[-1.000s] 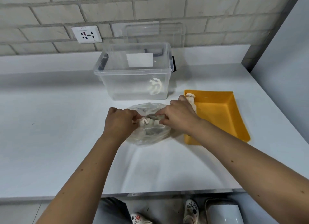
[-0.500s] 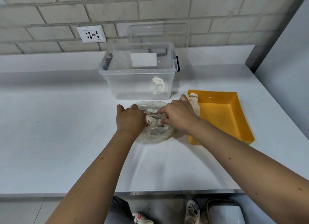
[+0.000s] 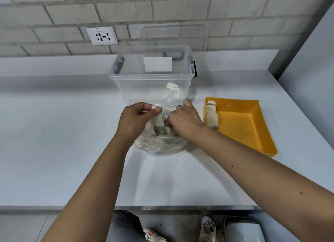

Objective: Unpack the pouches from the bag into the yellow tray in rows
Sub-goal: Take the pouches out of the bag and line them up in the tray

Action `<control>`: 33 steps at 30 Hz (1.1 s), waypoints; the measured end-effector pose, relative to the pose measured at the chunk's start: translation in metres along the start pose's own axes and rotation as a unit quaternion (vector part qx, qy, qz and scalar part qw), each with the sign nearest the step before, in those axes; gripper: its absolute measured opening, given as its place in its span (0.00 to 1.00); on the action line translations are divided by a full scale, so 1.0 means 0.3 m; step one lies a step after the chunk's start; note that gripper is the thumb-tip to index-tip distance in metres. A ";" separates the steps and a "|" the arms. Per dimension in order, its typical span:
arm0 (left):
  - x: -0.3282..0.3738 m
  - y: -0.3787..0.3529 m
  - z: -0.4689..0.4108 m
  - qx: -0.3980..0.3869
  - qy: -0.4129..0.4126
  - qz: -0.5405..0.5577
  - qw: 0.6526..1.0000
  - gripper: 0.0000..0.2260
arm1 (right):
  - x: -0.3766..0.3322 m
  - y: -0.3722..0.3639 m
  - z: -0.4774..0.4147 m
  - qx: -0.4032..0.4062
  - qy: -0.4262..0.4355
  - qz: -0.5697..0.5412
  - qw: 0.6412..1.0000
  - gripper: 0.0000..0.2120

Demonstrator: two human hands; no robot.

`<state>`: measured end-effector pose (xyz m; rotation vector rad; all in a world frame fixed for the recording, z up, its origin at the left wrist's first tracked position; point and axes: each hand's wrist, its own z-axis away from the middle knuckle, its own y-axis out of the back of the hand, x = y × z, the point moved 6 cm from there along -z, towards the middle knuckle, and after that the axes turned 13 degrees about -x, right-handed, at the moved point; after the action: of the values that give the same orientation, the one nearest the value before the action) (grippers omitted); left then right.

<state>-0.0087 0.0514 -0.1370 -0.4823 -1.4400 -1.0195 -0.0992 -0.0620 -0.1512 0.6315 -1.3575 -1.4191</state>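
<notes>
A clear plastic bag (image 3: 162,145) holding several pale pouches lies on the white table between my hands. My left hand (image 3: 134,119) pinches the bag's upper left rim and holds the mouth open. My right hand (image 3: 182,120) reaches into the bag's mouth with its fingers curled around a pouch (image 3: 159,121) inside; the fingertips are hidden. The yellow tray (image 3: 256,133) stands just right of the bag. One pouch (image 3: 211,115) lies along the tray's left wall.
A clear storage box (image 3: 153,79) stands right behind the bag, with a pale item (image 3: 172,93) inside and its lid leaning on the brick wall. A wall socket (image 3: 102,36) is at back left. The table's front edge (image 3: 162,206) is near my body.
My left hand has lifted the bag's rim up and to the left, opening the mouth wider. My right hand has pushed deeper into the bag.
</notes>
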 end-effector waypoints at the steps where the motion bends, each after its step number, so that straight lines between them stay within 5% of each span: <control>1: 0.003 -0.003 0.000 -0.007 -0.001 0.008 1.000 0.10 | -0.005 0.000 -0.008 -0.003 -0.001 0.013 1.000 0.10; 10: -0.019 -0.004 0.008 -0.005 0.027 0.008 1.000 0.12 | 0.039 -0.035 -0.038 0.014 -0.028 -0.022 0.999 0.10; 13: -0.021 0.003 0.004 0.018 0.034 0.017 0.999 0.13 | 0.080 -0.038 -0.012 0.030 -0.024 -0.168 0.985 0.11; 15: -0.023 0.012 -0.003 0.039 0.037 0.018 0.998 0.13 | 0.130 -0.021 0.024 0.048 -0.026 -0.346 0.937 0.09; 18: -0.020 0.027 -0.011 0.070 0.049 -0.007 0.996 0.12 | 0.177 0.005 0.078 0.031 -0.001 -0.609 0.793 0.06; 21: 0.007 0.013 -0.013 0.071 0.038 -0.005 0.997 0.11 | 0.166 0.037 0.100 0.013 0.029 -0.719 0.694 0.06; 27: 0.059 -0.017 0.000 0.021 0.032 0.023 0.999 0.20 | 0.111 -0.003 0.046 0.022 -0.026 -0.724 0.689 0.09; 31: 0.069 -0.020 0.014 -0.014 0.018 -0.046 0.999 0.12 | 0.103 -0.014 0.051 0.023 -0.025 -0.735 0.677 0.11; 33: 0.061 -0.004 0.013 0.013 0.017 -0.060 0.998 0.10 | 0.108 -0.028 0.054 0.020 -0.032 -0.702 0.712 0.14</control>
<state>-0.0149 0.0489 -0.1195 -0.3615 -1.4630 -1.0984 -0.1270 -0.0861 -0.1466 1.8931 -0.8097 -2.5605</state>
